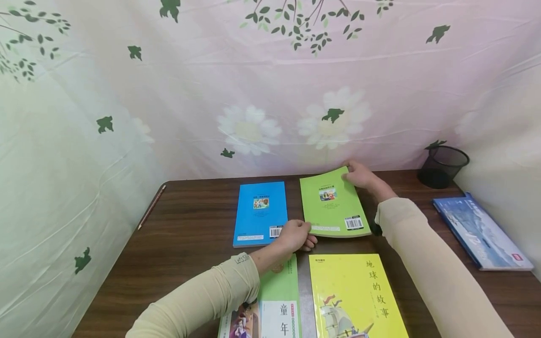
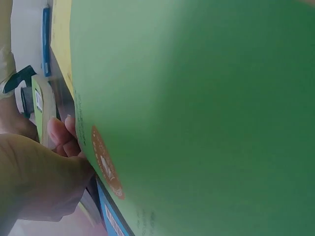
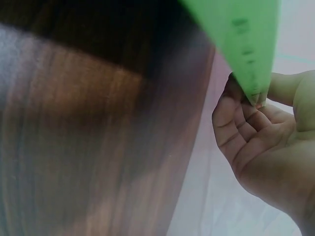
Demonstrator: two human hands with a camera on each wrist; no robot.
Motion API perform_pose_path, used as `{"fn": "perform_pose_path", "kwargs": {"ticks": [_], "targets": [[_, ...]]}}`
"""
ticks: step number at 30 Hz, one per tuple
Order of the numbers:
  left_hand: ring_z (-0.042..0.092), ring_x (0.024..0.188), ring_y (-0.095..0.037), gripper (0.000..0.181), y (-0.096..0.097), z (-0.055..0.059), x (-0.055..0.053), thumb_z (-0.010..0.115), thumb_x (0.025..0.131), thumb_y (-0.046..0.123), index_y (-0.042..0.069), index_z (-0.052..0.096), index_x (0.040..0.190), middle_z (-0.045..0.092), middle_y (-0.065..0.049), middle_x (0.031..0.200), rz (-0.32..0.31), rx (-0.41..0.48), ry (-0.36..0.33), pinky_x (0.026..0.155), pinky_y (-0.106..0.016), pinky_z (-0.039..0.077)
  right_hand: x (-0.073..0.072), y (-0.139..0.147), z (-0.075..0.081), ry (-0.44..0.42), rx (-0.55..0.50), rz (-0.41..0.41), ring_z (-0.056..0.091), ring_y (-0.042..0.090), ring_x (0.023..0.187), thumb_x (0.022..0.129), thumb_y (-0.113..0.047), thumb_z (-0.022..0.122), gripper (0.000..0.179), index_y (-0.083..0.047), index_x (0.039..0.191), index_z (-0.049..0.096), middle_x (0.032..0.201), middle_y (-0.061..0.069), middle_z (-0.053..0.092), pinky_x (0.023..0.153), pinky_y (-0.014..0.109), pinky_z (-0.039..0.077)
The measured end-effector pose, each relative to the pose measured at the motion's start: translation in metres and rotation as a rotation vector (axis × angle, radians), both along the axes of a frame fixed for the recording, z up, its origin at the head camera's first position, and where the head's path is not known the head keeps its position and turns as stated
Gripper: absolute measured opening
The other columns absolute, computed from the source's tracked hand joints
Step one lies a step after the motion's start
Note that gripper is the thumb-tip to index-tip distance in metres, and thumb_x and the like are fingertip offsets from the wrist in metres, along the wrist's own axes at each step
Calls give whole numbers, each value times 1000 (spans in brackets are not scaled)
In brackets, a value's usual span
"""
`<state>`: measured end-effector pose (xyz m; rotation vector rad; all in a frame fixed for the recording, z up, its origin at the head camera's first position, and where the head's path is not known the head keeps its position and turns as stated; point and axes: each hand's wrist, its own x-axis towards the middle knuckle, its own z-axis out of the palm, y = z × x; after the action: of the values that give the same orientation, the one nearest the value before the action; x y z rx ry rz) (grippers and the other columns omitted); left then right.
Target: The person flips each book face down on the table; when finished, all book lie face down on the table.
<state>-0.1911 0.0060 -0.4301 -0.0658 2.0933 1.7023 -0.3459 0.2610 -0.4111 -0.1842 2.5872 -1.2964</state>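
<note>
A lime-green book [image 1: 331, 202], back cover up with a barcode, is at the back of the table, its far edge raised and slightly bent. My right hand [image 1: 362, 176] pinches its far right corner between thumb and fingers; the right wrist view shows that green corner [image 3: 253, 54] in the grip of the hand [image 3: 266, 128]. At the near left corner, my left hand [image 1: 295, 234] grips the same book with curled fingers. Left of it lies a blue book [image 1: 258, 211], also back cover up. My left forearm crosses above a green-and-white book [image 1: 274, 291], hiding part of it.
A yellow book [image 1: 351, 286] with a ship picture lies in front, beside the green-and-white one. To the right are a blue-and-white book [image 1: 482, 232] and a black mesh pen holder [image 1: 441, 166]. A pencil [image 1: 151, 207] lies along the left edge. Printed curtains [image 1: 270, 84] enclose the table.
</note>
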Motion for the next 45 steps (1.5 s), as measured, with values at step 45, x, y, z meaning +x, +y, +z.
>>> {"fn": "perform_pose_path", "kwargs": {"ticks": [45], "targets": [[58, 54, -11, 26, -2, 2, -2, 53, 104, 19, 1, 61, 120, 69, -8, 76, 8, -59, -70, 54, -25, 56, 5, 2, -11, -60, 159, -2, 59, 27, 79, 104, -21, 46, 61, 6, 153, 22, 122, 30, 52, 60, 36, 49]]}}
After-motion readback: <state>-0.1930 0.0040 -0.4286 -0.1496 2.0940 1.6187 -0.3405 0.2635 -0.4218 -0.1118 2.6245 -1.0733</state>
